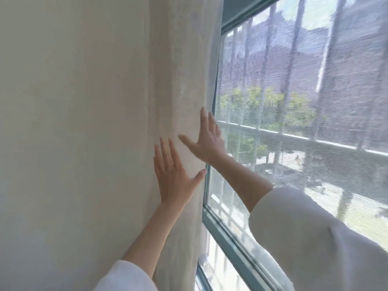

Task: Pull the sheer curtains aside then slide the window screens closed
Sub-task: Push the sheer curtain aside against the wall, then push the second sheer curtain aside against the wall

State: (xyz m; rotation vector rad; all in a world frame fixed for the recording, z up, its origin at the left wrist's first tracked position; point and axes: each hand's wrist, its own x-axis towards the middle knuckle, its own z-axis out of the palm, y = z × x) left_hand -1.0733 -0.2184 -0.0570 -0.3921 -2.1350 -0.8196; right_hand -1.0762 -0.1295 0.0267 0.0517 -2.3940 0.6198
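Curtain bunched at frame centre, against wall, clear of window. Left hand and right hand flat on it, grip released, fingers spread. Screen mesh spans pane, right of frame; judged closed or nearly. Frame lower centre.

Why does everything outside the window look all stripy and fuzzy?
In the head view, the window screen mesh lays fine stripes over the trees and buildings, blurring them; bright daylight washes out the sheer curtain; the wide lens bends the window frame; both hands look fairly sharp.
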